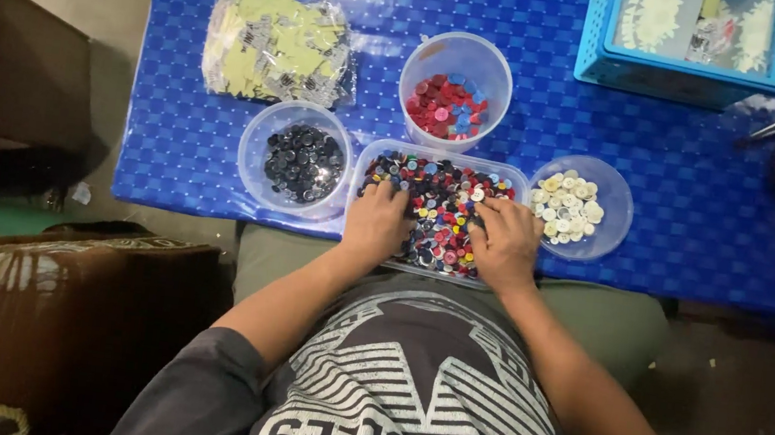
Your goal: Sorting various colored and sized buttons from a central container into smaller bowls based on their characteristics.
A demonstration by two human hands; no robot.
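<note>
While both hands rest in the tray of mixed buttons [445,171], sorted tubs stand around it on the counter [695,211].

Left hand [375,223] and right hand [505,244] lie palm-down, fingers curled into the buttons; whether either pinches one, I cannot tell. Tray sits at the counter's near edge, directly under the hands. Left of tray: tub of dark buttons [300,162]; behind it: cup of red buttons [447,104]; right: dish of white buttons [569,206]. Risk, as judged: tray overhangs the edge, so a downward press could tip it and spill buttons.
</note>
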